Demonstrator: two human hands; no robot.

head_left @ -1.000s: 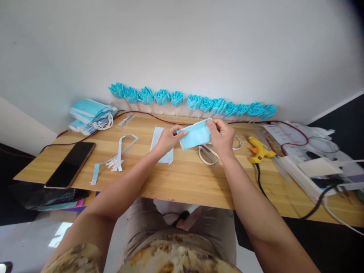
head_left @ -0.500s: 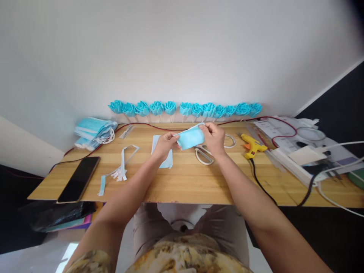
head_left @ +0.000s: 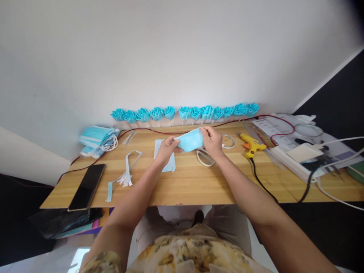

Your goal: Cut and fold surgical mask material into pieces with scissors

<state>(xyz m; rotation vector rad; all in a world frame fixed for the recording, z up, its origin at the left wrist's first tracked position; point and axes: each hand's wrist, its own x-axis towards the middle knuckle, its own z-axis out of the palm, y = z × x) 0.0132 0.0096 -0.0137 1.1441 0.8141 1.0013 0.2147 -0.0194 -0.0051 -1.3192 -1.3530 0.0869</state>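
A light blue piece of face-mask fabric (head_left: 191, 141) is stretched between my two hands above the table. My left hand (head_left: 167, 148) pinches its left end, fingers closed. At the right end, my right hand (head_left: 212, 141) grips the upper corner between thumb and fingers. Beneath my left hand lies another pale blue fabric sheet (head_left: 170, 163), partly covered. White-handled scissors (head_left: 205, 157) rest under the held piece and my right hand, their blades hidden. Cut strips and white scraps (head_left: 127, 175) lie to the left of my left forearm.
Several blue fabric flowers (head_left: 157, 113) on sticks lean against the wall. Blue masks (head_left: 98, 138) are piled at the back left, above a phone (head_left: 87, 187). A yellow glue gun (head_left: 252, 145) and a white power strip (head_left: 292, 163) with cables sit at right.
The view has shifted and tilted slightly. Both hands still hold the blue fabric, in nearly the same pose.
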